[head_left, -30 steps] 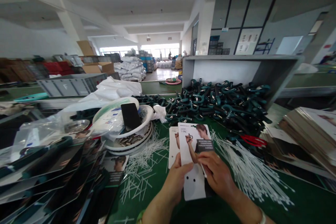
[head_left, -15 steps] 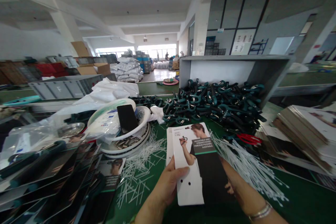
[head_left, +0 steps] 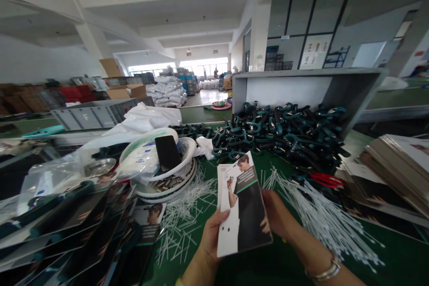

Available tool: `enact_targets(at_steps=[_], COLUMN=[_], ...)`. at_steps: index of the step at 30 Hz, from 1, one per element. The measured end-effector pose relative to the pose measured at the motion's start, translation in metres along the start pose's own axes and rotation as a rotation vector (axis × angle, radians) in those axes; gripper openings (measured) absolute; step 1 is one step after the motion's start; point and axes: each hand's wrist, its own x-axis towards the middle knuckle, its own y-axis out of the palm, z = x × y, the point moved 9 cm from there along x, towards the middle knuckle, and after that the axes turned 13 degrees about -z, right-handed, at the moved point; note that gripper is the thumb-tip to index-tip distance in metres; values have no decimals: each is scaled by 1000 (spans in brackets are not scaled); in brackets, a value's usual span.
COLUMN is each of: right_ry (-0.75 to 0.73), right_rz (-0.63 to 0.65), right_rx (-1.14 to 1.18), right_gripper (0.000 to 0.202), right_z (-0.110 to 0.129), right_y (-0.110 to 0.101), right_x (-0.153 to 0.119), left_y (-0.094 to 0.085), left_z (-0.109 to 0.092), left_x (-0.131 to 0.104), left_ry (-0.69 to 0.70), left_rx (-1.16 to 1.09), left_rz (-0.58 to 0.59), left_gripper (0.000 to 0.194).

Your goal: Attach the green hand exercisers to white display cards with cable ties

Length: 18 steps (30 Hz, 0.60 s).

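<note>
In front of me my left hand (head_left: 212,231) grips printed backing cards (head_left: 250,216) by their left side, thumb on the front face. The front card carries a person's picture, a black panel and two punched holes; at least one more card shows behind its left edge. My right hand (head_left: 275,214) is closed at the right edge, its fingers mostly hidden behind the cards. White cable ties (head_left: 330,219) lie fanned out right of my right hand. Beyond the cards is a heap of dark green hand grip strengtheners (head_left: 281,132).
A grey crate (head_left: 358,98) lies on its side behind the heap. Stacked cards (head_left: 395,174) stand right, near red-handled scissors (head_left: 326,180). Leftward are a white bowl with a phone (head_left: 167,153), scattered cable ties (head_left: 181,219) and carded grips (head_left: 73,223).
The cards have turned and tilted, so the front face is seen more narrowly. My right hand has shifted up and left along their right edge. The view has swung slightly left.
</note>
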Motion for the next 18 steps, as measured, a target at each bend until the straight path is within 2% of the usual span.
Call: enact_targets(at_steps=[4, 7, 12, 18], right_ry=[-143, -267, -468, -509], right_rz=[115, 94, 51, 91], right_rx=[-180, -378, -481, -596], right_gripper=[17, 17, 20, 20], right_z=[20, 34, 52, 55], right_y=[14, 16, 24, 34], right_x=[-1, 0, 0, 0], left_y=[-8, -11, -13, -26], left_z=[5, 4, -9, -13], left_x=[5, 1, -7, -1], left_ry=[-87, -120, -21, 47], left_rx=[-67, -134, -185, -109], left_rz=[42, 4, -118, -149], left_gripper=[22, 15, 17, 16])
